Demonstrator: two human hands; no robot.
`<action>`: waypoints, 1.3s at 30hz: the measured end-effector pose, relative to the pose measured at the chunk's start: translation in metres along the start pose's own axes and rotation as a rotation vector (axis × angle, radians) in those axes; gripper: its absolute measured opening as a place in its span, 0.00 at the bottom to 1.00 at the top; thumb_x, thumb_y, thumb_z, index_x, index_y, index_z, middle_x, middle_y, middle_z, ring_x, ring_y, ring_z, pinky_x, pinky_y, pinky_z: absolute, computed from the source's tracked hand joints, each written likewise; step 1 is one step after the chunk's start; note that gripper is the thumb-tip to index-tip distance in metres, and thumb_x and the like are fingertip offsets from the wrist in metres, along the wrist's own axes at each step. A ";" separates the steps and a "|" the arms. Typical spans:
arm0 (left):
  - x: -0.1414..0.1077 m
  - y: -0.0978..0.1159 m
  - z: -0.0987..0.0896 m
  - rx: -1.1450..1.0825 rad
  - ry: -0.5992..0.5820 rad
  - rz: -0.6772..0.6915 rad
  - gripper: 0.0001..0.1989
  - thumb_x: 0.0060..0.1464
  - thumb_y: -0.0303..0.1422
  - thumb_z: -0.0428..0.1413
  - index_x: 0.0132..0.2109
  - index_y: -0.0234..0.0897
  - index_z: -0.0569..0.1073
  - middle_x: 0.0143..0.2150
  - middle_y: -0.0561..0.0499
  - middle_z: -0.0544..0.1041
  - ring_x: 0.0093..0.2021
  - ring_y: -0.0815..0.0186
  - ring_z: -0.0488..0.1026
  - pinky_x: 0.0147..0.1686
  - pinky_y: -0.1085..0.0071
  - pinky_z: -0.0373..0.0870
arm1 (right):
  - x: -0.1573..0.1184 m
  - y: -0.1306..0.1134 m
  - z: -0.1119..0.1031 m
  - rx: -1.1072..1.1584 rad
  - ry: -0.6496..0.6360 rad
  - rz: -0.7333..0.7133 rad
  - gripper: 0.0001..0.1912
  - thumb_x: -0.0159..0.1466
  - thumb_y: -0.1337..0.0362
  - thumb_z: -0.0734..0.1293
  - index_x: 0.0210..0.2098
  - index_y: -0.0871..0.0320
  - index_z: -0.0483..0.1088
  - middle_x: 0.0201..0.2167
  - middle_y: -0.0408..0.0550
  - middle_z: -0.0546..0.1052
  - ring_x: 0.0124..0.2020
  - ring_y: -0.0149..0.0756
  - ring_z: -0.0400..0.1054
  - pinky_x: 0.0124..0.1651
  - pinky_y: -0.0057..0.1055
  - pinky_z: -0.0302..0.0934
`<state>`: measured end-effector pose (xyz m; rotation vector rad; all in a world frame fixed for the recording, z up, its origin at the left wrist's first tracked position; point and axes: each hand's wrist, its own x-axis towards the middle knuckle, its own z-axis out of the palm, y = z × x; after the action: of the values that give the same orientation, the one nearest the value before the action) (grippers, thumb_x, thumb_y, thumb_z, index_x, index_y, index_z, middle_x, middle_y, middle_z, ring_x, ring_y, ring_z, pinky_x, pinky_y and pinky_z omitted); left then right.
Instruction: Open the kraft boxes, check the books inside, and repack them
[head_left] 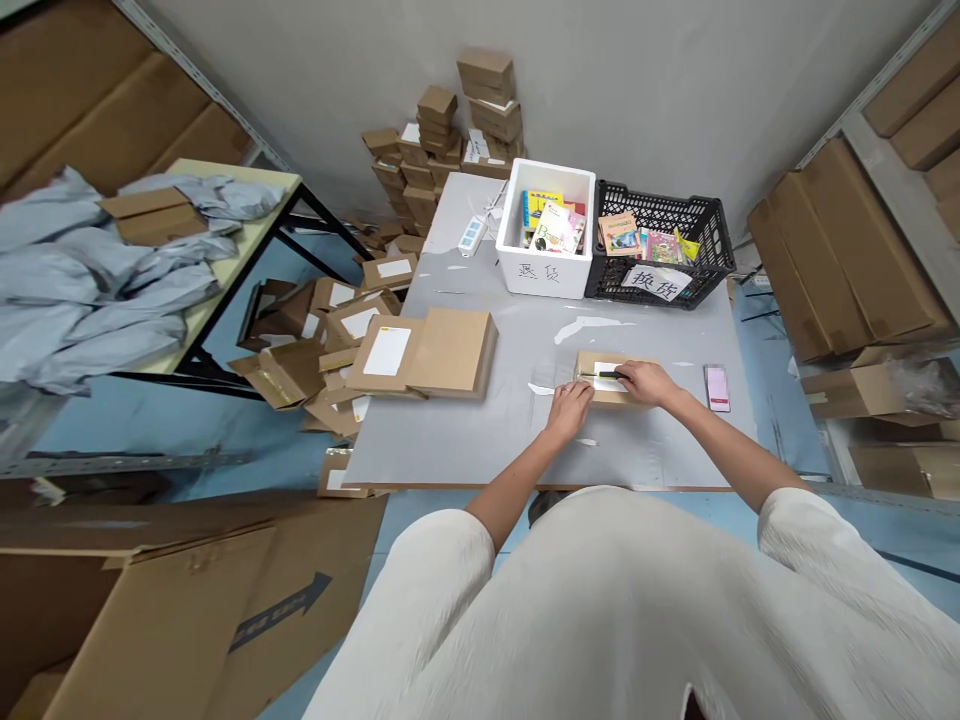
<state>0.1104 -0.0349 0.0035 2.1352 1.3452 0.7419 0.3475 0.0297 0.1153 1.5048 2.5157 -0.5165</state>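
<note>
A small cardboard box (626,397) with a white label (606,384) lies on the grey table in front of me. My right hand (643,383) rests over its right half, fingers closed around a slim black-and-yellow box cutter (611,375). The cutter points left across the label, near the tape at the left end. Whether its tip touches the box, I cannot tell. With fingers bent over the near left corner, my left hand (571,406) grips that same box. Its fingertips are partly hidden.
Two larger flat boxes (452,350) lie left on the table (420,440). At the back stand a white foam bin (544,278) and a black crate (712,245) with books. A phone (717,388) lies right. Opened boxes (289,375) heap on the floor at left.
</note>
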 end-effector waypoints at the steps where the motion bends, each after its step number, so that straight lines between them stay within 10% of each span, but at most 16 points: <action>1: 0.000 0.000 0.000 -0.007 0.003 -0.004 0.16 0.71 0.27 0.52 0.57 0.48 0.79 0.61 0.43 0.80 0.63 0.50 0.73 0.61 0.52 0.65 | 0.000 0.000 0.000 -0.001 0.001 0.001 0.19 0.78 0.61 0.61 0.61 0.53 0.78 0.57 0.54 0.83 0.57 0.48 0.76 0.57 0.37 0.67; 39: 0.009 0.034 -0.019 0.361 -0.211 -0.130 0.18 0.75 0.35 0.49 0.66 0.46 0.72 0.66 0.40 0.75 0.65 0.49 0.71 0.62 0.52 0.63 | -0.008 -0.007 -0.030 -0.223 -0.144 0.039 0.20 0.78 0.66 0.59 0.61 0.56 0.78 0.54 0.61 0.81 0.52 0.48 0.77 0.52 0.37 0.62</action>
<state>0.1229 -0.0377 0.0415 2.2907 1.5747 0.2247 0.3465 0.0315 0.1473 1.3806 2.3411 -0.3129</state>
